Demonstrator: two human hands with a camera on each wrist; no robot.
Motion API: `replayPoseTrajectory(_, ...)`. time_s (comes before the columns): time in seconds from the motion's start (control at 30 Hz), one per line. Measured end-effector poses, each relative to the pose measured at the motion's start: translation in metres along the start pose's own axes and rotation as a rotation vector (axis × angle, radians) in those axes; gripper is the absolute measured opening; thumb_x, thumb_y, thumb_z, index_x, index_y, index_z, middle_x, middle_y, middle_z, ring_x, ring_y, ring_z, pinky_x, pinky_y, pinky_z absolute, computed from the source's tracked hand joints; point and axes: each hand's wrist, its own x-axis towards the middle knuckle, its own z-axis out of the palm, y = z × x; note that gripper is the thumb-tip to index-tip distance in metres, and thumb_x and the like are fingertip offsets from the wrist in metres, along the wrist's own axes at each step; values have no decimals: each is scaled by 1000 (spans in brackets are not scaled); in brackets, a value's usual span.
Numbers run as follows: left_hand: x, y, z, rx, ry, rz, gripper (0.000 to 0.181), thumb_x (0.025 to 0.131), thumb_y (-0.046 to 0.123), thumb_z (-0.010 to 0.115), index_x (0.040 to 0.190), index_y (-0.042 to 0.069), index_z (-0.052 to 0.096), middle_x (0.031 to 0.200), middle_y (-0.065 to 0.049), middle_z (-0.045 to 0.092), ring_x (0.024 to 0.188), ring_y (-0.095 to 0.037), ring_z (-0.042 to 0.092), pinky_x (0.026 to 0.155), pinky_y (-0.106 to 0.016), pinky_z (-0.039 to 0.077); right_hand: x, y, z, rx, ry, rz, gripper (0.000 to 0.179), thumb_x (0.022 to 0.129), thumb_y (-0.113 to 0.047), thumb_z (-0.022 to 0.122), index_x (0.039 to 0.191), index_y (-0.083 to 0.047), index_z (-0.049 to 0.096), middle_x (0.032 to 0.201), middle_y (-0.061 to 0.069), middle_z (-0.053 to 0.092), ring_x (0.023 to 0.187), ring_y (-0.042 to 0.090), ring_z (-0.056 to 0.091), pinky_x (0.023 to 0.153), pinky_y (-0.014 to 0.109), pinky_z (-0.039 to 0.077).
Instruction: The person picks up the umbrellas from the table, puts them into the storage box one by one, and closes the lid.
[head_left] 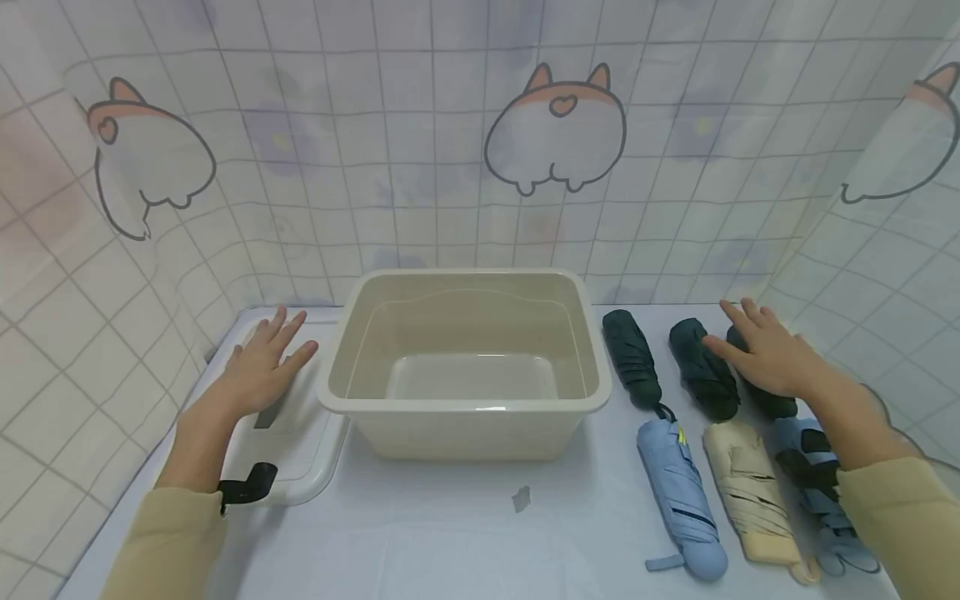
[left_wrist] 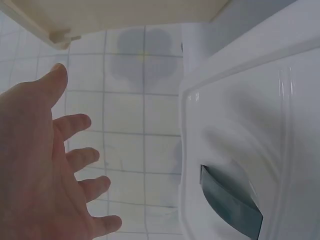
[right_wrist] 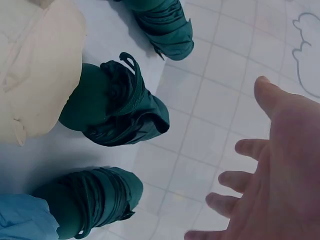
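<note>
My left hand (head_left: 264,367) hovers with spread fingers over a white lid (head_left: 300,454) that lies on the table; a grey handle (left_wrist: 232,205) on the lid shows in the left wrist view. On the other side, my right hand (head_left: 768,354) is held out above the folded umbrellas, fingers apart and nothing in them. Three dark green umbrellas (head_left: 632,358) form the back row. In front of them lie a light blue umbrella (head_left: 682,496), a cream umbrella (head_left: 750,492) and another blue umbrella (head_left: 813,475), partly hidden by my right forearm.
Between the hands stands a deep beige plastic bin (head_left: 468,433) with nothing inside. A small grey patch (head_left: 521,499) marks the white table (head_left: 450,533) in front of it. A tile-patterned curtain (head_left: 435,167) with cartoon animals closes off the back and sides.
</note>
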Motion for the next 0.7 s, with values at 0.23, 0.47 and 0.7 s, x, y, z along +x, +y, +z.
replayPoseTrajectory(0.23,-3,2,1,-99,91,75,70,111,48,37,163,4,22,167,-27,6,150,-52,6,111,-75,12,3,3,-4,82,38,-20,82,110,-49,39,156,15,13,155,45,13,141,63,15,109,75,16)
replayPoseTrajectory(0.47,-9,11,3,-253,151,110,64,111,43,43,161,6,29,164,-27,21,148,-52,19,109,-75,21,1,13,-7,108,59,5,76,112,-45,34,153,16,20,148,48,28,132,66,32,104,76,26)
replayPoseTrajectory(0.7,-14,23,8,-432,185,158,58,111,36,45,161,9,32,162,-19,31,143,-46,33,107,-72,29,-4,23,-13,186,16,46,73,112,-46,30,155,12,19,149,46,28,132,65,32,100,78,29)
